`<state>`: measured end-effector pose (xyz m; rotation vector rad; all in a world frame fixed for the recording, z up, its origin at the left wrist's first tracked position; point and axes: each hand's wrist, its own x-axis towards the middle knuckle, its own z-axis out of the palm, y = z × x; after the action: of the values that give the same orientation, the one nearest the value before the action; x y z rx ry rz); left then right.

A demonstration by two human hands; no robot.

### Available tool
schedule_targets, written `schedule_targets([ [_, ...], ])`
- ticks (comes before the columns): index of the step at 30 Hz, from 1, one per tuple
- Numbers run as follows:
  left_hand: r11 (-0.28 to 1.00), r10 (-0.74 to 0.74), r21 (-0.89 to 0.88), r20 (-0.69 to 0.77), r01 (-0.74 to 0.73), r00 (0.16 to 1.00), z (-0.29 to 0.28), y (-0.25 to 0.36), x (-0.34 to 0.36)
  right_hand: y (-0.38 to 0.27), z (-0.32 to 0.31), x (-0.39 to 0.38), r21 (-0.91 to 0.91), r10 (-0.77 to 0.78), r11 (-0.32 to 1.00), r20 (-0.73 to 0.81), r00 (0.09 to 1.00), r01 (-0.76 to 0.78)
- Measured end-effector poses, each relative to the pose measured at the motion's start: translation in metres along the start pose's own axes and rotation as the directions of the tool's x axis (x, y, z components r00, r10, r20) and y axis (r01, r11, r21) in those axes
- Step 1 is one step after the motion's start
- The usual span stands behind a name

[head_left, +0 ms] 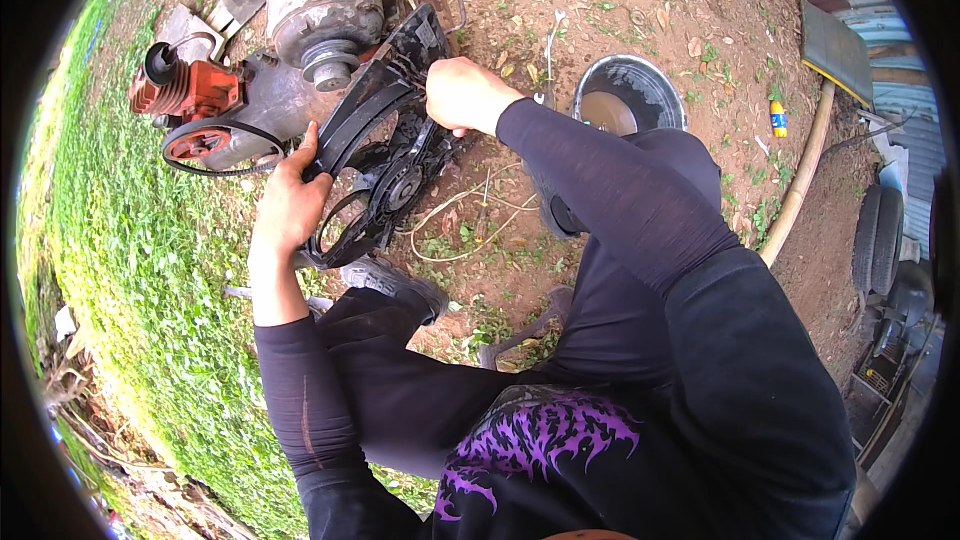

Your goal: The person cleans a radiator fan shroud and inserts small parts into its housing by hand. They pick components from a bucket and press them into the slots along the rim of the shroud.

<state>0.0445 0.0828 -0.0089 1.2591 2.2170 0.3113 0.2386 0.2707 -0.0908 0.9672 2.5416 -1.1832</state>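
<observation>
A black plastic radiator fan shroud stands tilted between my knees. Its round openings and a central hub show on the side toward my right. My left hand grips the shroud's near left edge, with the index finger stretched along the rim and the thumb pressed on it. Up at the far end of the frame, my right hand is closed in a fist against the inner side. Whatever its fingers hold is hidden behind the hand.
Beyond the shroud sits a grey motor with a pulley. A red compressor head and a belt lie left of it. A black bucket of murky water, a wrench and a yellow bottle stand or lie rightward.
</observation>
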Motion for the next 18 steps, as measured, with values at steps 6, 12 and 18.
schedule_targets([
  [6,1.000,0.013,0.006,0.010,-0.013,1.000,0.000,-0.004,0.003,0.003,0.020,0.009,0.183,-0.248,0.949,-0.069,0.966,0.257],
  [12,1.000,0.022,-0.004,0.033,-0.021,0.999,-0.004,0.004,-0.001,-0.015,0.001,-0.005,0.299,0.131,0.945,0.038,0.991,-0.136],
  [18,0.996,0.029,-0.080,0.033,-0.026,0.999,0.000,-0.003,0.001,-0.014,-0.034,-0.019,-0.541,-0.374,0.837,-0.456,0.808,0.082],
])
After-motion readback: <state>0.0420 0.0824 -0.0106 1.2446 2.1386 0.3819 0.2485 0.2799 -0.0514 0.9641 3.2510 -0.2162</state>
